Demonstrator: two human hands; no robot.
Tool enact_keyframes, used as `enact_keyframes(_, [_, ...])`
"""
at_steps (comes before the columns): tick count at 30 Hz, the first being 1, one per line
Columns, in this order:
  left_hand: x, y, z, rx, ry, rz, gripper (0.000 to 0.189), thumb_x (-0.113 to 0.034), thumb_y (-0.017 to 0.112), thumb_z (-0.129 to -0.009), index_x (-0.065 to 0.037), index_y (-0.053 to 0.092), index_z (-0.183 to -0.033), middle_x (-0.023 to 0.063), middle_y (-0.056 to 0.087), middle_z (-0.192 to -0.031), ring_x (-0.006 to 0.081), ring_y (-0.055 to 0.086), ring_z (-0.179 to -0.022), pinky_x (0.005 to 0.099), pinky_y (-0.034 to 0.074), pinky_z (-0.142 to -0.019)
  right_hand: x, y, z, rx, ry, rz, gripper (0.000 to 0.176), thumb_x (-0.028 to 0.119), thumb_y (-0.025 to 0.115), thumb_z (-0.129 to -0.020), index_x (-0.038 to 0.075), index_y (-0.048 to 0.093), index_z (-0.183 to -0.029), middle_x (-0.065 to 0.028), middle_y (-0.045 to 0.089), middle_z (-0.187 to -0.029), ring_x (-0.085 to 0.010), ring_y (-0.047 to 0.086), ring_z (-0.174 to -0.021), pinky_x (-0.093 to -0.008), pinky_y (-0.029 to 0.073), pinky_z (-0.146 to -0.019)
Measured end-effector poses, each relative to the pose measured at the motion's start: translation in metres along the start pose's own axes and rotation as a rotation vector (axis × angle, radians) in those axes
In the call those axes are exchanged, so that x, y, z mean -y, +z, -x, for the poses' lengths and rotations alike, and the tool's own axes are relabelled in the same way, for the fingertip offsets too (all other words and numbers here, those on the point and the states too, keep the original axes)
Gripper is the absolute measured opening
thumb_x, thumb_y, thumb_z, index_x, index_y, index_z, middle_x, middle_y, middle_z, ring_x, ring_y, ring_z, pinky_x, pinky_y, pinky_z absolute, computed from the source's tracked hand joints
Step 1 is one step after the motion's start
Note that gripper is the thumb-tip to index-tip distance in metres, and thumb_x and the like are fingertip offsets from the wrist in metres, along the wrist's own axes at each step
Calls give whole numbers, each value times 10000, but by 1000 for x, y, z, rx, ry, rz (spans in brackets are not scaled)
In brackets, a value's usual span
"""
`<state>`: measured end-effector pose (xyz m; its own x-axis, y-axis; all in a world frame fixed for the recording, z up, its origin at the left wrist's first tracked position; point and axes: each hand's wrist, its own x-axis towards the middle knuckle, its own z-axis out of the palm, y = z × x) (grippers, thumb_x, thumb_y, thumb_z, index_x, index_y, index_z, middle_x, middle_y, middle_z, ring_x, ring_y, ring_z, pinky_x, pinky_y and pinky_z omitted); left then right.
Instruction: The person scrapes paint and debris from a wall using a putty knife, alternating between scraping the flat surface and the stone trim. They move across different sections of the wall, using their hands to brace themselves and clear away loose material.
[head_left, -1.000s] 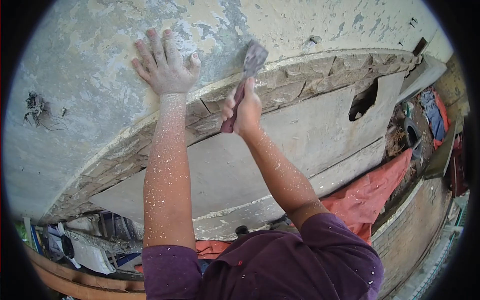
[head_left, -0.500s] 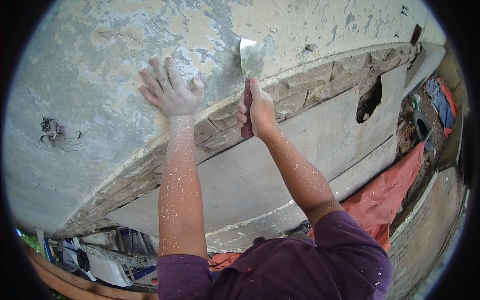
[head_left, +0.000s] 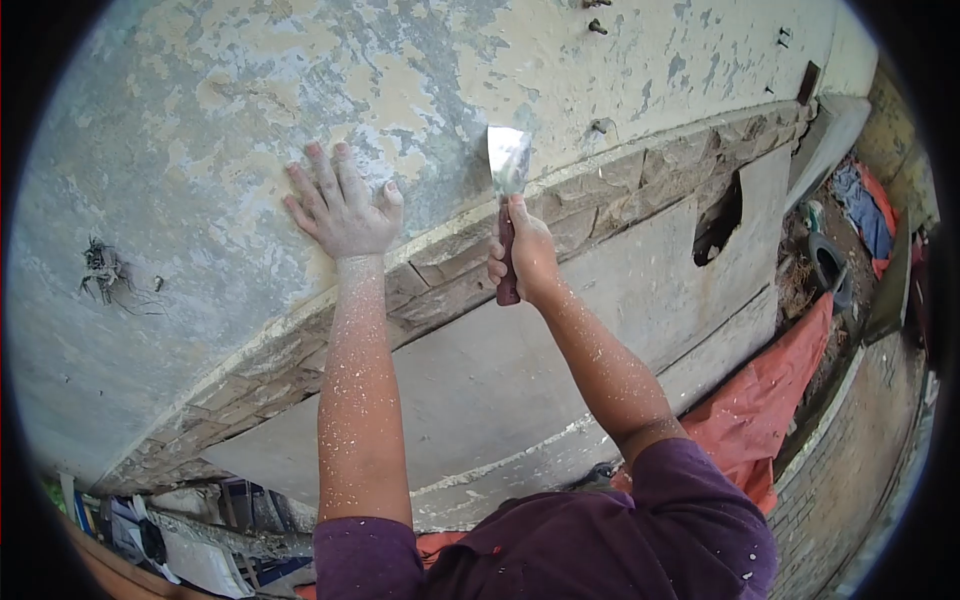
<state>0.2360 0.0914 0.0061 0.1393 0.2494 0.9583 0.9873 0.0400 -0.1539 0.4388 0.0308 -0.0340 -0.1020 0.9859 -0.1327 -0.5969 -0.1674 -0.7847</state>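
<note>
My left hand (head_left: 347,215) lies flat against the wall (head_left: 240,180), fingers spread and coated in pale dust. The wall's cream paint is flaking, with grey patches showing through. In my right hand (head_left: 527,252) is a putty knife (head_left: 510,165), gripped by its dark red handle with the thumb along it. Its wide metal blade points up, its edge close to the wall near the border of the bare grey area. White flecks of paint cover both forearms.
A rough stone ledge (head_left: 570,200) runs below the painted wall, above grey panels (head_left: 500,370) with a dark hole (head_left: 718,222). Bolts (head_left: 597,27) stick out at the top, and frayed wires (head_left: 103,265) at the left. An orange tarp (head_left: 740,415) and a tire (head_left: 826,262) lie at the right.
The view has shifted, so the wall and both hands appear lower. My right hand with the putty knife has moved slightly down along the wall; my left hand stays in place.
</note>
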Motion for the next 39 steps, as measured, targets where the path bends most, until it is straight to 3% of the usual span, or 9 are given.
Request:
enact_keyframes(6, [1,2,0,24,-19,13,672,-542,352,-871,-170,370,-1430,84,204,-1551,356,124,-1432,576,68,-1112,87,17,-12,19,-145,153,458,479,378,-987,63,429,-801,-16,408,-565,-131,403,-407,-293,352,-394])
enact_keyframes(10, [-1,0,1,8,-16,15,668,-522,394,-855,-169,382,-1422,84,196,-1554,364,128,-1429,579,85,-1108,46,-5,2,68,-119,396,457,472,373,-990,57,443,-815,-13,431,-572,-116,416,-419,-278,356,-401])
enact_keyframes(14, [-1,-2,0,25,-31,17,685,-503,434,-830,-168,378,-1425,82,187,-1557,365,114,-1432,587,91,-1104,86,-5,-10,110,-252,548,444,440,378,-993,67,443,-760,-13,434,-568,-117,420,-424,-282,355,-399])
enact_keyframes(18, [-2,-6,3,81,-18,-12,776,-437,566,-759,-136,340,-1437,120,185,-1550,400,109,-1423,605,102,-1095,160,37,-27,128,-335,243,463,460,401,-977,63,454,-743,-25,435,-554,-140,424,-418,-315,398,-423])
enact_keyframes(24, [-1,-3,5,32,-43,33,719,-472,493,-794,-166,361,-1431,77,169,-1560,368,98,-1432,608,98,-1099,40,-21,-11,91,-136,463,428,459,365,-997,75,435,-822,-12,408,-564,-122,392,-417,-287,349,-397])
enact_keyframes(27, [-1,-5,2,42,-25,36,732,-465,503,-791,-154,348,-1436,86,153,-1562,371,83,-1433,606,88,-1101,41,-8,-2,69,-64,350,412,448,370,-999,78,425,-827,-10,409,-564,-115,396,-419,-276,348,-394])
enact_keyframes(32, [-2,-11,4,134,-45,51,745,-457,516,-787,-153,335,-1442,87,135,-1566,366,66,-1436,598,76,-1106,127,50,-22,93,-367,366,479,516,408,-970,83,428,-766,-5,419,-569,-117,413,-431,-272,360,-413])
enact_keyframes(34, [0,-10,1,164,-40,58,741,-456,514,-788,-165,334,-1445,71,132,-1568,356,69,-1437,591,72,-1110,118,46,-26,75,-343,393,460,501,394,-980,80,435,-799,-4,417,-569,-115,404,-426,-270,355,-406])
enact_keyframes(39, [2,-4,3,99,-36,116,718,-479,473,-811,-198,325,-1454,41,146,-1568,335,83,-1439,581,67,-1114,5,-10,-14,-19,-172,613,448,470,389,-984,68,430,-790,-12,411,-545,-121,413,-408,-291,367,-391])
